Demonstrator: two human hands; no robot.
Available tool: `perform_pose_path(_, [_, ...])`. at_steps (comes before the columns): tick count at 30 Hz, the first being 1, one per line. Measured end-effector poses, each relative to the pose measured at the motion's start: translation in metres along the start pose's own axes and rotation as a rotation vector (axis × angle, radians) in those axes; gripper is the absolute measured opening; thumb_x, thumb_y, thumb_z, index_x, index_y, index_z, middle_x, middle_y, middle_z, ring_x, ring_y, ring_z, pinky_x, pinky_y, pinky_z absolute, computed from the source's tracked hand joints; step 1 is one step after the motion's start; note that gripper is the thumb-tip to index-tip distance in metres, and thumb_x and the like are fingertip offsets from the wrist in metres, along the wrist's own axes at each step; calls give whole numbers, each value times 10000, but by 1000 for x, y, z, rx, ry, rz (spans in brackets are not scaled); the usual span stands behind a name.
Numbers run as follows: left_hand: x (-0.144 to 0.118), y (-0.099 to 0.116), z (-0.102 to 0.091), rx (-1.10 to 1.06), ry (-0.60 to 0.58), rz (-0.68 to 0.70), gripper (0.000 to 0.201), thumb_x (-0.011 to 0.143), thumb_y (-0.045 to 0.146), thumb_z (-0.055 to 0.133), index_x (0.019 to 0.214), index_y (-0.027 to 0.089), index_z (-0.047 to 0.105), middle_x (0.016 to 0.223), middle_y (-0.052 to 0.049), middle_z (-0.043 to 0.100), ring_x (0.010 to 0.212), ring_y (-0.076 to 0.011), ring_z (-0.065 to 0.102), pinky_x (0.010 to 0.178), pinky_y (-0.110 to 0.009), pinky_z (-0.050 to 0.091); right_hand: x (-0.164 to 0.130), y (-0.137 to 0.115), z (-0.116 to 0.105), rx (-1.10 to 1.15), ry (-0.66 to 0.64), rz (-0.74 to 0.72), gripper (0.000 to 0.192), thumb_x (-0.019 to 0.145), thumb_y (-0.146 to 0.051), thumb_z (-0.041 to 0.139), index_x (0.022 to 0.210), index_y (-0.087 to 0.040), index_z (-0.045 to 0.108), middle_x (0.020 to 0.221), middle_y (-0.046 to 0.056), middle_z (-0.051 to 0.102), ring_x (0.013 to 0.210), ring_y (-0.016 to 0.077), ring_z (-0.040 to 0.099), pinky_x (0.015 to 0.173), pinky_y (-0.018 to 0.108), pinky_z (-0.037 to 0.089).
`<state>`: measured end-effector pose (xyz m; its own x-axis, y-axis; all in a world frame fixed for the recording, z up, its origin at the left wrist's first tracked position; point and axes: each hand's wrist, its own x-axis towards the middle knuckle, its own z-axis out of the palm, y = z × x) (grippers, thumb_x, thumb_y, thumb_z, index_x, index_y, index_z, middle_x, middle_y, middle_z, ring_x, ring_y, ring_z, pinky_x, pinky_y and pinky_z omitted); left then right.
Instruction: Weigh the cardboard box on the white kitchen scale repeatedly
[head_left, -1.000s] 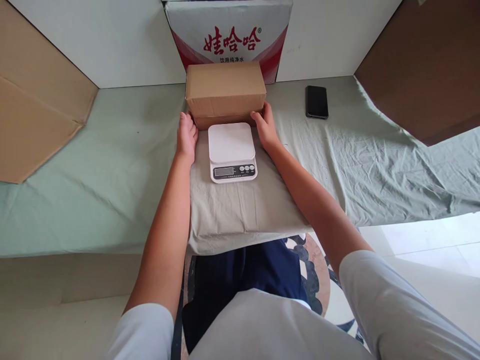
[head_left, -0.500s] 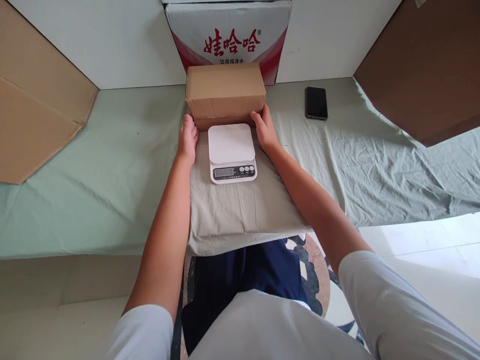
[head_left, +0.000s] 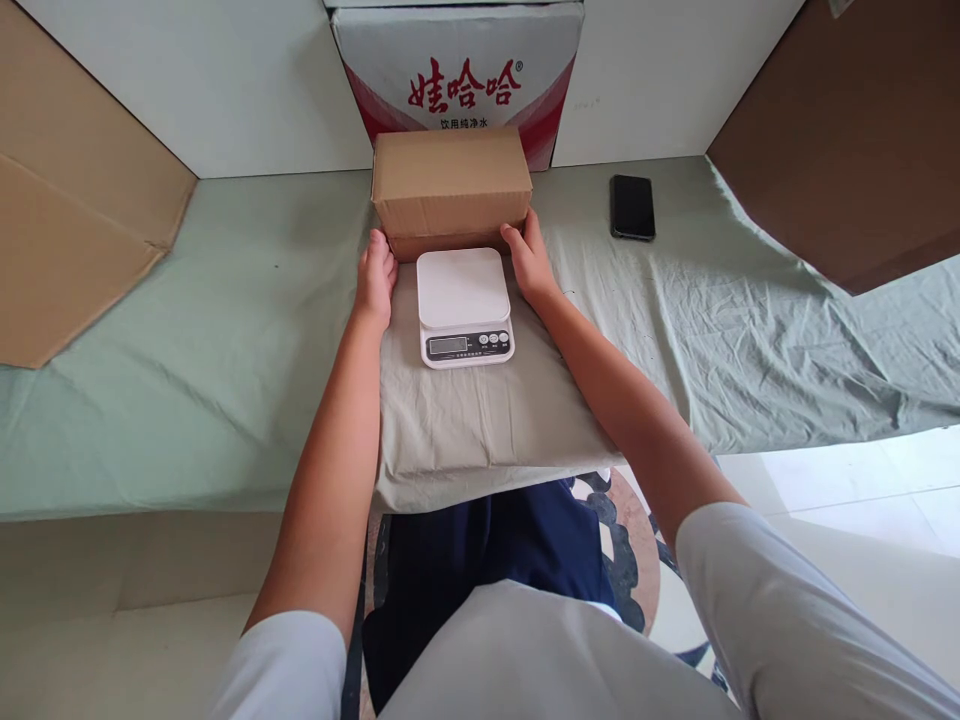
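A brown cardboard box (head_left: pixel 450 182) stands on the green sheet just behind a white kitchen scale (head_left: pixel 463 305). My left hand (head_left: pixel 375 275) rests against the box's lower left corner, fingers pointing forward. My right hand (head_left: pixel 529 260) touches its lower right corner. Both hands flank the scale, which sits on a beige folded cloth (head_left: pixel 480 420). The scale's platform is bare and its display faces me.
A black phone (head_left: pixel 632 206) lies to the right on the green sheet (head_left: pixel 225 340). A red and white printed carton (head_left: pixel 457 70) stands behind the box. Flat cardboard sheets lean at the left (head_left: pixel 67 220) and right (head_left: pixel 847 140).
Both hands have drawn back slightly from a second ago. The box and scale stay put.
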<state>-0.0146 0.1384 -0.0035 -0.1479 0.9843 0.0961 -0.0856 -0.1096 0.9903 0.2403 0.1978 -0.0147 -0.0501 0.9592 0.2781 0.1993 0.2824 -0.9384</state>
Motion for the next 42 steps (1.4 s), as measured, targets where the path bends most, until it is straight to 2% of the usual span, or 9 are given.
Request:
perform_pose_path(5, [0,0,0,-5,1,-13,847,882,865,419,1500,297,538,1693,2,463,1659,-241,239,1358,-384,223,0,-1,0,-2,3,-3,815,854,-812,487,1437,-244,440,1578,98,542,1551,277,435,1351,460,322])
perform_pose_path(9, [-1,1,1,1,-3,-15,881,876,854,423,1534,274,498,1719,-31,417,1655,-230,251,1354,-366,228,0,-1,1,-3,11,-2,815,845,-833,478,1438,-275,448,1590,71,538,1564,272,421,1356,467,316])
perform_pose_path(14, [0,1,1,3,11,-22,827,910,800,409,1536,266,498,1728,-54,397,1653,-218,255,1349,-358,221,0,0,0,-4,6,-8,846,829,-824,485,1439,-241,427,1582,101,536,1541,277,440,1345,450,330])
perform_pose_path(21, [4,-4,-1,27,24,-32,830,900,852,391,1496,295,544,1709,-11,437,1660,-222,214,1339,-354,228,1,1,0,-25,4,-8,810,852,-800,476,1445,-252,420,1571,82,546,1545,268,430,1345,441,322])
perform_pose_path(27, [1,-1,1,5,15,-18,821,881,832,438,1473,275,553,1705,-55,441,1649,-232,269,1353,-378,218,1,0,1,0,16,-5,815,842,-804,488,1427,-239,430,1543,95,570,1534,277,447,1349,461,323])
perform_pose_path(36, [-1,1,4,10,16,2,791,889,809,450,1465,281,570,1690,-62,464,1641,-221,294,1346,-374,225,1,0,0,-22,1,-12,852,857,-834,464,1468,-243,421,1604,88,519,1575,273,410,1366,450,303])
perform_pose_path(42, [0,-1,2,11,17,5,774,877,794,483,1457,292,591,1683,-41,475,1643,-219,287,1338,-348,231,3,4,1,1,0,-29,802,869,-777,504,1466,-249,411,1584,83,539,1568,274,409,1364,467,299])
